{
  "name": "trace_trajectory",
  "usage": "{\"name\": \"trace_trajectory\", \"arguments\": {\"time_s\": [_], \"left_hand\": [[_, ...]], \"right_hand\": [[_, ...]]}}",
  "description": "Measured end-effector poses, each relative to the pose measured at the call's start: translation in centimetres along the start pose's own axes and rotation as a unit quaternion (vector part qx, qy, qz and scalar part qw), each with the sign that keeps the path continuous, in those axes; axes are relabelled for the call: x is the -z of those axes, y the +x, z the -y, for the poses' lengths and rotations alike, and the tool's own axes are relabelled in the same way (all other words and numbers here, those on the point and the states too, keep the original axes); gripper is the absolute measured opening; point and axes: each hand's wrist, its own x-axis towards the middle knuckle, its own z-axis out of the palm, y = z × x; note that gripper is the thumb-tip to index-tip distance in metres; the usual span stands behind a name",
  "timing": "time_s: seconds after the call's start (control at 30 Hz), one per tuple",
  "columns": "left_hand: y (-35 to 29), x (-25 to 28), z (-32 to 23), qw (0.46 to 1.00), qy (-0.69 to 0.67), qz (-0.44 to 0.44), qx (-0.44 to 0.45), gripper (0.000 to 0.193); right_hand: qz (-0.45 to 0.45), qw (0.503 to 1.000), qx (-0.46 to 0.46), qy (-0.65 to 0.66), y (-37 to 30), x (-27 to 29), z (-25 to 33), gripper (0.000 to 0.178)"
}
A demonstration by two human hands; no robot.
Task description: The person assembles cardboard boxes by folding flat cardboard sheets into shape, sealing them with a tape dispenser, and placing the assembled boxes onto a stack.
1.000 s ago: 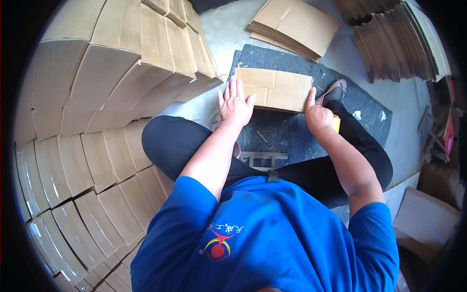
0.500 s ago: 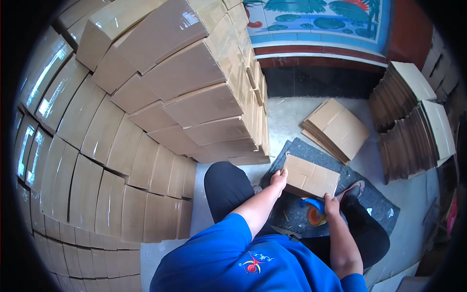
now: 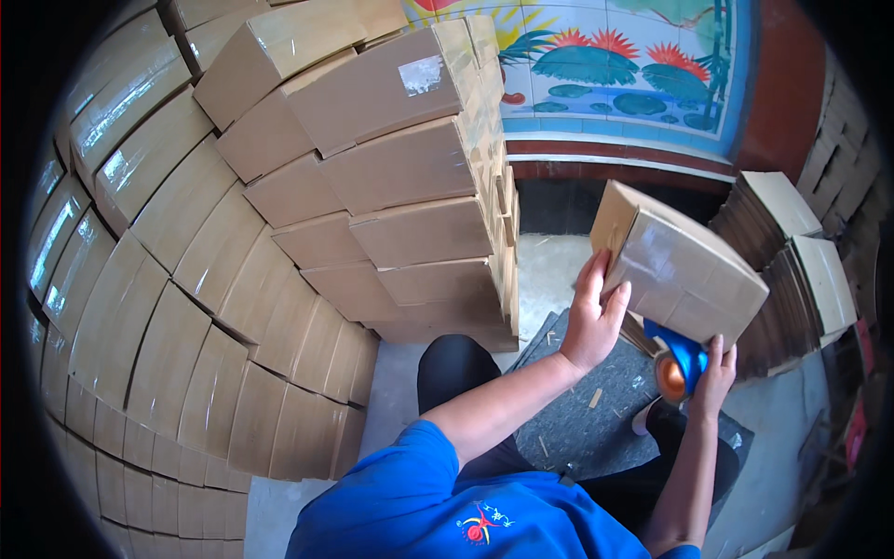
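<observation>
A closed cardboard box [image 3: 694, 270] is raised and tilted in front of me, its near face carrying a shiny strip of clear tape. My left hand [image 3: 596, 326] grips its left end, fingers on the end face and thumb along the lower edge. At the lower right edge of the box, my right hand [image 3: 712, 377] is closed on a blue tape dispenser [image 3: 689, 354] with an orange-brown roll, its fingertips touching the cardboard. Part of the dispenser is hidden behind the box and hand.
Tall stacks of cardboard boxes [image 3: 400, 158] rise at the left and ahead. Flattened cartons [image 3: 792, 279] are piled at the right. A dark mat [image 3: 577, 410] with scraps lies below, beside my bent legs. A painted tile wall [image 3: 615, 65] stands behind.
The box has been lifted off the mat area and moved up and right, now tilted. The tape dispenser rose along with my right hand. My view has tipped upward.
</observation>
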Motion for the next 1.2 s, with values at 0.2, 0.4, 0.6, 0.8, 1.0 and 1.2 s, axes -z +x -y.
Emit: {"name": "trace_trajectory", "arguments": {"time_s": [0.2, 0.4, 0.6, 0.8, 1.0, 1.2], "left_hand": [[11.2, 1.3, -9.0, 0.952, 0.046, -0.010, -0.304, 0.060], [19.0, 2.8, -11.2, 0.912, 0.015, 0.041, -0.408, 0.068], [24.7, 6.3, -12.6, 0.883, 0.196, -0.026, -0.426, 0.080], [28.8, 9.2, -13.7, 0.925, 0.132, -0.073, -0.349, 0.087], [18.8, 10.2, -9.1, 0.921, 0.159, 0.133, -0.331, 0.050], [15.1, 11.4, -4.9, 0.949, 0.169, 0.166, -0.209, 0.036]], "right_hand": [[0.093, 0.973, 0.156, 0.140, 14.2, -6.9, 8.0, 0.038], [0.203, 0.923, 0.171, 0.280, 23.1, -19.2, 11.1, 0.040], [0.280, 0.888, 0.197, 0.306, 27.8, -30.1, 15.0, 0.038], [0.042, 0.940, 0.283, -0.188, 29.2, -45.9, 25.5, 0.078], [0.113, 0.885, 0.354, -0.279, 25.2, -47.9, 26.3, 0.045], [0.110, 0.697, 0.524, -0.477, 21.0, -48.9, 27.8, 0.058]]}}
